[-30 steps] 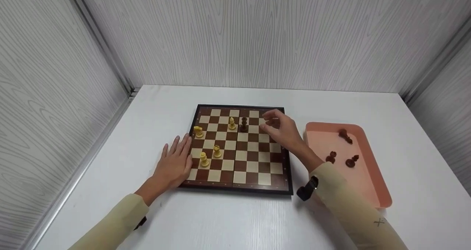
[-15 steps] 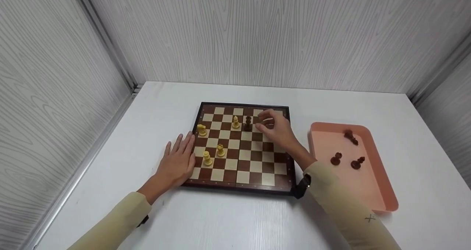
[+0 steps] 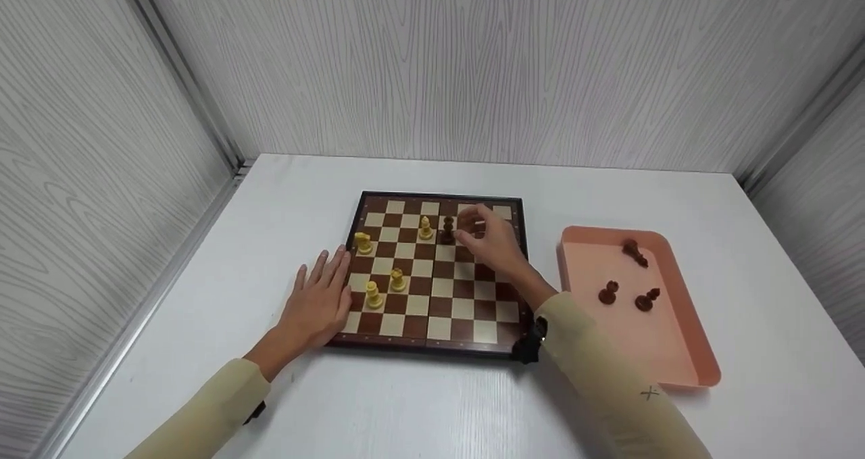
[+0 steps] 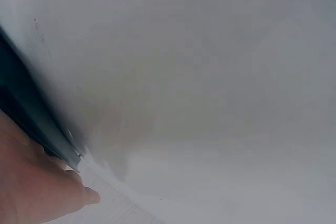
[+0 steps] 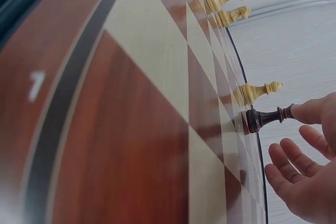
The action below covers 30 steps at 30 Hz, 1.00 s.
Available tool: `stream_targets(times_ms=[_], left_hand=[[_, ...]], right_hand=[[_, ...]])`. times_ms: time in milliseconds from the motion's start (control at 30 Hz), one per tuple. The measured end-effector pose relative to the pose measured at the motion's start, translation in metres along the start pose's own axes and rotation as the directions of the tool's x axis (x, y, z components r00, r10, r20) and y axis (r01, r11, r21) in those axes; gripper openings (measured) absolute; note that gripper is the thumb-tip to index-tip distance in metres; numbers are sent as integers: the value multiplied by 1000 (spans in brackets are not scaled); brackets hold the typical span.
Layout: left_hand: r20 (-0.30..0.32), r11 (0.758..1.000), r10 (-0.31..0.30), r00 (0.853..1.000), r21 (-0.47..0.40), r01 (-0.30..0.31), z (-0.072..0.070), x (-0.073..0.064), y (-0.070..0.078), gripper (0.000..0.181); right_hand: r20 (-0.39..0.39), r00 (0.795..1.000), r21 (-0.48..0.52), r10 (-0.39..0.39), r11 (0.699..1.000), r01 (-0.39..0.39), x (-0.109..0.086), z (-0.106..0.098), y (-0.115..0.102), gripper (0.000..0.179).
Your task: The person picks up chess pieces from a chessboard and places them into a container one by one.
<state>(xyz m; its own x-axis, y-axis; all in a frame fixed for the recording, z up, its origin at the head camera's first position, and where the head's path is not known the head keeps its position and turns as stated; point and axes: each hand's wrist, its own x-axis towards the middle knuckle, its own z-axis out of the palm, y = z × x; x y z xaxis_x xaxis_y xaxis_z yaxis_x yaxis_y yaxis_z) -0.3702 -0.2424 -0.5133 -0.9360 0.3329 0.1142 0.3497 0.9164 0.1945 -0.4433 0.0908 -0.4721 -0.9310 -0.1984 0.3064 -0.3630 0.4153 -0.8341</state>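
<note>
A chessboard (image 3: 466, 290) lies on the white table. My left hand (image 3: 314, 307) rests flat with straight fingers along the board's left edge. Near the far side stands a dark chess piece (image 3: 447, 230), upright beside a yellow bishop (image 3: 425, 228). My right hand (image 3: 490, 239) hovers just right of the dark piece, fingers loosely bent and spread. In the right wrist view the thumb (image 5: 310, 112) overlaps the top of the dark piece (image 5: 266, 117); whether it touches is unclear. The other fingers (image 5: 286, 163) are apart from the piece.
A yellow knight (image 3: 363, 243) and two more yellow pieces, one (image 3: 398, 280) behind the other (image 3: 374, 295), stand on the board's left half. At right, a pink tray (image 3: 686, 297) holds three dark pieces, one of them (image 3: 635, 253) lying down. A wood-grain panel (image 3: 432, 67) rises behind.
My right hand has moved left across the board, up to the dark piece. The left hand stays at the board's edge, and the chess pieces keep their squares.
</note>
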Motion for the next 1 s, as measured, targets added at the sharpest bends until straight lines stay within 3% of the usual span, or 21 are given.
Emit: stream_targets(times_ms=[500,800,1000], left_hand=[[6,1000,-8,1000,-2,8,1,-8,-3,62],[-19,1000,4,1000,-9,-5,4,-9,-4,61],[-22,1000,1,1000,-11,-2,4,-9,-4,61]], right_hand=[[13,999,-2,32,999,-32,6,23,0,28],[-1,1000,-41,-23,999,23,11,30,0,23],[-2,1000,-63,-18,998,18,12,31,-2,20]])
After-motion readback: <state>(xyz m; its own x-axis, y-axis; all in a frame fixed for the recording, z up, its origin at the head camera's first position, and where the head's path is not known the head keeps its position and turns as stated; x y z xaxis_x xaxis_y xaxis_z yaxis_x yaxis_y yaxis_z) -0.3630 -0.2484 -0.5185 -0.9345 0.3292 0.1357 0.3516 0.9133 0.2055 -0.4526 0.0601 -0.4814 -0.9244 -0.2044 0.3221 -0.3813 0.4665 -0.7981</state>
